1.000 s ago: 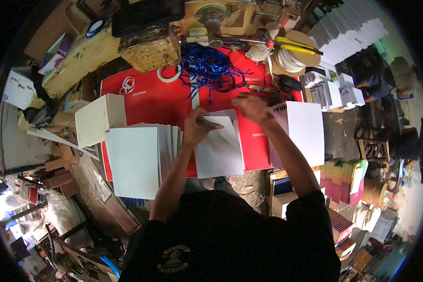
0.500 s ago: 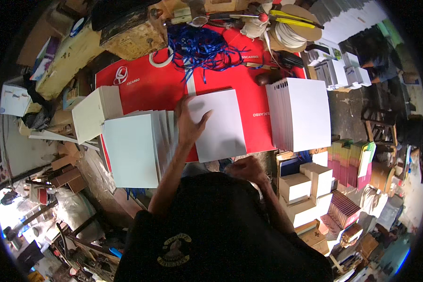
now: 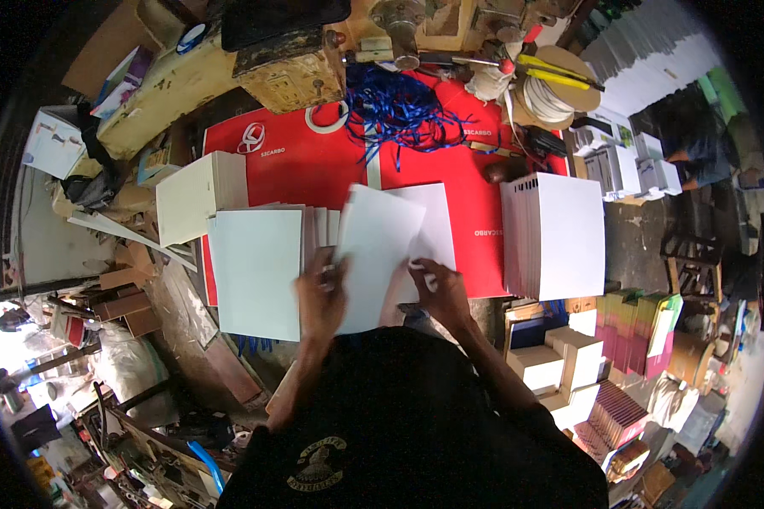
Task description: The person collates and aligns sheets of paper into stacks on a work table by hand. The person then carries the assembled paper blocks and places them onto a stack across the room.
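Observation:
My left hand [image 3: 321, 293] grips a white block of paper [image 3: 378, 246] by its left side, raised and tilted over the table. Close to that block's right edge is my right hand [image 3: 440, 293], its fingers curled in a pinch; what is between them is too small to make out. Partly covered by the raised block, another white block [image 3: 437, 220] lies flat on the red table cover [image 3: 301, 161]. Left of my left hand stands a leaning row of pale paper blocks [image 3: 259, 271]. A second upright row of white blocks [image 3: 560, 237] is at the right.
Tangled blue ribbons [image 3: 399, 106], a roll of tape [image 3: 327, 117] and a cord spool [image 3: 556, 93] lie at the far side. A cream stack [image 3: 199, 199] stands far left. Small boxes [image 3: 539, 365] and colourful book stacks [image 3: 632, 331] sit low on the right.
My left hand has come nearer and now holds a raised white block. My right hand has moved up and forward beside it. The whole view has shifted slightly.

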`<state>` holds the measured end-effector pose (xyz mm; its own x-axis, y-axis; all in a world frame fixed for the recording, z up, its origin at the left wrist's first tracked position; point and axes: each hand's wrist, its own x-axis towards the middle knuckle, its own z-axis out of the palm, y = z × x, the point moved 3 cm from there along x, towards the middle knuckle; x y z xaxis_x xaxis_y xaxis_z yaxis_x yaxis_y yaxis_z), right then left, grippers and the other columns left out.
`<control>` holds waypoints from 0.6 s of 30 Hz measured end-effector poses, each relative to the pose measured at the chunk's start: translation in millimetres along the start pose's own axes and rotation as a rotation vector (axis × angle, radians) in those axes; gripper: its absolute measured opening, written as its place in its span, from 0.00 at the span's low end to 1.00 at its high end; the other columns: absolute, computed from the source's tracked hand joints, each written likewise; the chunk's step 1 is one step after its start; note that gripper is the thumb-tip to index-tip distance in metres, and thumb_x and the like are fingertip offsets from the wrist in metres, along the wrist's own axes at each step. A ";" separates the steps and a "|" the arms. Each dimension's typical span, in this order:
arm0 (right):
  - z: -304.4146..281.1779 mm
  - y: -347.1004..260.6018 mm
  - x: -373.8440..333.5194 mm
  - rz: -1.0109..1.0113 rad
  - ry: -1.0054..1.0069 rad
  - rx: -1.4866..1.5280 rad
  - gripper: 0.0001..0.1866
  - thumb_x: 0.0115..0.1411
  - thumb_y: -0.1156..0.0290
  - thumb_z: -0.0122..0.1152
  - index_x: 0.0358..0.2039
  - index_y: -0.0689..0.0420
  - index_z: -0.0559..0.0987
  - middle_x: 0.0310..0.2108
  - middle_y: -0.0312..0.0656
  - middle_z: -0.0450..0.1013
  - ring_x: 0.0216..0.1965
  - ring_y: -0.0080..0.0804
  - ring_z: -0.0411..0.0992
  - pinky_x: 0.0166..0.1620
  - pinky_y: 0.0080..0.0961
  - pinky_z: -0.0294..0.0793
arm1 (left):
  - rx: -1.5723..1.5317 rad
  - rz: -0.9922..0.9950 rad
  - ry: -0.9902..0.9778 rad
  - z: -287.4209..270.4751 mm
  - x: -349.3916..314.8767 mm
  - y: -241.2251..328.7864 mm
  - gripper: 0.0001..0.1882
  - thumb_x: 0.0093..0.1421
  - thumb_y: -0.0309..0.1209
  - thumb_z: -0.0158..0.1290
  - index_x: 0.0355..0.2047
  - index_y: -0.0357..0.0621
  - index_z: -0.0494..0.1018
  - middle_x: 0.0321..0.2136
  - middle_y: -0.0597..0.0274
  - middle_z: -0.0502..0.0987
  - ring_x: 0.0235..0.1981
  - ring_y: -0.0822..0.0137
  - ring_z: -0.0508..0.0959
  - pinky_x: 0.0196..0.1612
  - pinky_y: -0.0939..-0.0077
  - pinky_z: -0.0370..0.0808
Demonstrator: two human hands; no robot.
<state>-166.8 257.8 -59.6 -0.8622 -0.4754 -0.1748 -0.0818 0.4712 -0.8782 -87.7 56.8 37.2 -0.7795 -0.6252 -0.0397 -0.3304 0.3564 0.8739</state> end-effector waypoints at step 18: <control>18.9 17.3 287.3 -0.940 -0.415 -0.793 0.12 0.57 0.61 0.55 0.22 0.54 0.79 0.29 0.46 0.70 0.38 0.43 0.69 0.45 0.39 0.70 | 0.466 0.562 -0.509 156.9 77.3 -7.3 0.60 0.36 0.52 0.71 0.62 0.33 0.55 0.61 0.36 0.58 0.63 0.41 0.59 0.62 0.52 0.63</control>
<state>-406.5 115.4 -133.4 -0.1061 -0.9881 0.1116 -0.9621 0.0737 -0.2625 -229.1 114.8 -48.3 -0.9970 0.0723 0.0283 0.0759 0.8331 0.5479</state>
